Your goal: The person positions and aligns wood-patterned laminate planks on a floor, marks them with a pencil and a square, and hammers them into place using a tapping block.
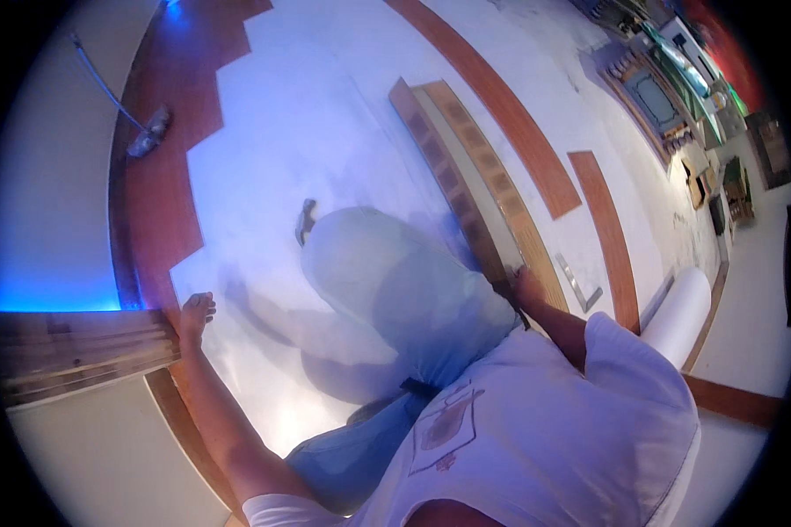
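My left hand (198, 314) is by the end of a wooden ledge (88, 347) at the left, its fingers curled in and nothing visible in them. On the right, my right hand (526, 288) grips the near end of a long, narrow opened carton (483, 149), its fingers partly hidden. The carton lies lengthwise on the white-covered floor (325, 97). A bent metal pull bar (580, 281) lies just right of that hand. My bent knee, in pale trousers, is between my hands.
Reddish-brown planks (163, 202) form a stepped edge along the left wall, with a mallet (149, 132) on them. Two loose planks, one long (501, 105), one shorter (606, 237), lie right of the carton. A white roll (681, 316) and framed furniture (655, 97) stand further right.
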{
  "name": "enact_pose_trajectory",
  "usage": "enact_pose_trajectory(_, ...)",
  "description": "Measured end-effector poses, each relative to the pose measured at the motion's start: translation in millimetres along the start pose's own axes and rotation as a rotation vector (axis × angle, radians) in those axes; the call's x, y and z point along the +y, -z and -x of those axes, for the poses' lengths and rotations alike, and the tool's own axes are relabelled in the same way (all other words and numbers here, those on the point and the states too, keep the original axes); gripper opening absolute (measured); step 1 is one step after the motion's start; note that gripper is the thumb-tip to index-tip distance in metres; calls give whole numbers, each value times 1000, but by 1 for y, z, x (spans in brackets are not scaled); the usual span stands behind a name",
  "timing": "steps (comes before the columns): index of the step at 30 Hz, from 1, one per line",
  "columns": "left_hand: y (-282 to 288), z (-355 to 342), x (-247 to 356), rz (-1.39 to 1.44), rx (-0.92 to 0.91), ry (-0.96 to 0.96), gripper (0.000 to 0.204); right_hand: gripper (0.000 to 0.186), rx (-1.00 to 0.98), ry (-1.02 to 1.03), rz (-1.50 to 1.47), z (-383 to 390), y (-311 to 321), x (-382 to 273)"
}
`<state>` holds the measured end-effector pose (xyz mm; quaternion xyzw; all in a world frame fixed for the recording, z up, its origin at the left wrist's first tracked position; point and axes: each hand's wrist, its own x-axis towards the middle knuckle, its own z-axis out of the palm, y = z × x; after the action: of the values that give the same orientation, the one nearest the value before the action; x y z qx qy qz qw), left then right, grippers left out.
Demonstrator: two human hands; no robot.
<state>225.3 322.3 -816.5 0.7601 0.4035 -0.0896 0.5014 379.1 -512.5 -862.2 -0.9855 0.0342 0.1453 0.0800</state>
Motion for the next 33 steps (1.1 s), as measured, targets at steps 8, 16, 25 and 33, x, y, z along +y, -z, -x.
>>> enact_pose_trajectory(8, 21, -5, -12, -24, 39, -1, 40, 41, -101, 39, 217, -14, 5, -27)
enact_pose_trajectory(16, -17, -34, 26, -74, -51, -37, 38, 55, 187, -77, 413, -25, -42, 14)
enact_pose_trajectory(25, -18, -25, 14, -179, -44, -18, 37, 64, 237, -414, 102, -101, 76, 75)
enact_pose_trajectory(33, 12, 1, -26, -322, -3, 99, 27, 66, 75, -553, -135, -195, 44, 158)
